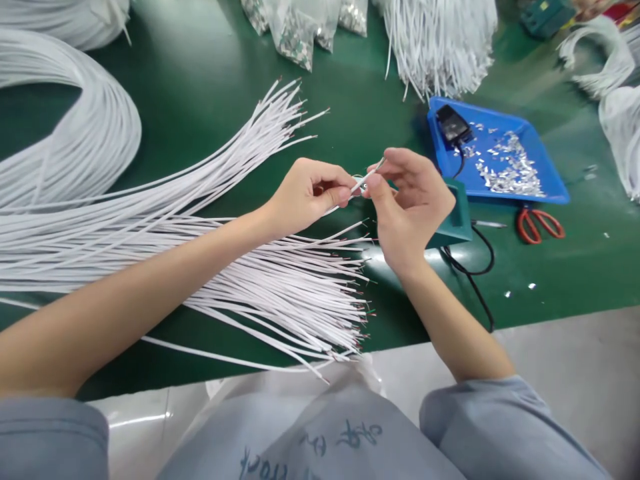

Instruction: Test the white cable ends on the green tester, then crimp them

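Note:
Between my two hands a white cable [365, 181] runs at a slant, its thin end pointing up and to the right. My left hand [314, 191] pinches the cable between thumb and fingers. My right hand [413, 203] is closed around the cable's tip, with thumb and forefinger on it. Beneath my left forearm lies a spread bundle of white cables [300, 287], with small coloured wire ends at the right. Another cable bundle [225, 157] fans out above that arm. Partly behind my right hand sits a green device [457, 217].
A blue tray [543, 150] holds small shiny metal pieces and a black adapter [453, 125]. Red-handled scissors [540, 225] and a black cord [483, 267] lie nearby. Coiled white cables [110, 127] are at left; bags of metal parts [295, 33] and hanging-looking white strands [440, 47] lie at the back.

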